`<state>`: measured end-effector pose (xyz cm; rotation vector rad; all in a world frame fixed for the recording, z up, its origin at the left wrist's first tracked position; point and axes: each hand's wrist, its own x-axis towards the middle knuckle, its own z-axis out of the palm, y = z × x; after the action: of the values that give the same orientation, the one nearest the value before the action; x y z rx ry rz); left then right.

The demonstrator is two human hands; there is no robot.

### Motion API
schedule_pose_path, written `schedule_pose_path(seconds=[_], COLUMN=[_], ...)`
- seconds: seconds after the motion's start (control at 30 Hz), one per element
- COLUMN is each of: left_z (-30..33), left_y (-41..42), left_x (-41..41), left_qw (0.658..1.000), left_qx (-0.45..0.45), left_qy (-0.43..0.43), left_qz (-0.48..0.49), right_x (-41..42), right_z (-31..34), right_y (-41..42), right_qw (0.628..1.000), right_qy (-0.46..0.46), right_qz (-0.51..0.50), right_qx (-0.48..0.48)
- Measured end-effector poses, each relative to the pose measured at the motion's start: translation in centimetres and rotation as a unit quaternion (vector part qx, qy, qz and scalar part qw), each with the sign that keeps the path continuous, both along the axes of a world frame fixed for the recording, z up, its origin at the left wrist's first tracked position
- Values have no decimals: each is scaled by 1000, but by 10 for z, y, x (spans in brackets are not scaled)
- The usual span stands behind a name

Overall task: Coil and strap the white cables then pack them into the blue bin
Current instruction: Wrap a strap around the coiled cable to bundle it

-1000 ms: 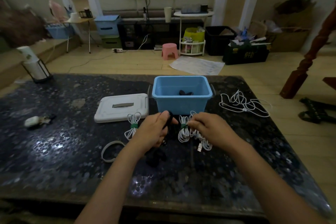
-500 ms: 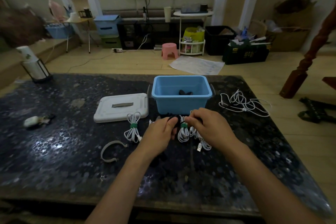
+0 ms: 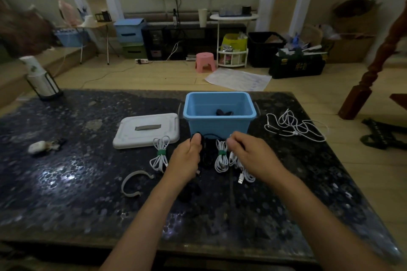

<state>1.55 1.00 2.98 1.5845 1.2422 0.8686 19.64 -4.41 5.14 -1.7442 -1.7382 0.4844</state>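
both hands pinch black cable [image 3: 206, 154], now spread apart, nearer blue bin [image 3: 220, 126]

Glossy speckled table [image 3: 66, 182], plastic bin [image 3: 220, 126]

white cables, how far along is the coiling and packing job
Done: two white coils with green straps lie on the table, one left of the left hand, one between the hands. In hand: both hands work a dark cable in front of the blue bin; the right hand covers another white cable. Left: a loose white cable lies uncoiled right of the bin, which holds only something dark.
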Motion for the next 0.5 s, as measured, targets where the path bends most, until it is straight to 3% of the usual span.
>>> schedule_pose_path(seconds=[0.13,0.23,0.43,0.5], left_z=[-1,3,2,-1], left_y=[-4,-6,-13,-11], left_x=[6,6,10,8], left_qw=[999,998,999,1000], left_qx=[12,-28,9,10], left_qy=[-37,-58,42,16], left_qz=[19,21,-6,-7], right_x=[-32,-45,-55,-56], right_z=[-9,-16,-22,-21], right_y=[-8,-9,-8,-8], right_qw=[999,997,997,997], right_qy=[4,-5,-7,4], right_qz=[50,66,59,68], right_qx=[8,24,38,46])
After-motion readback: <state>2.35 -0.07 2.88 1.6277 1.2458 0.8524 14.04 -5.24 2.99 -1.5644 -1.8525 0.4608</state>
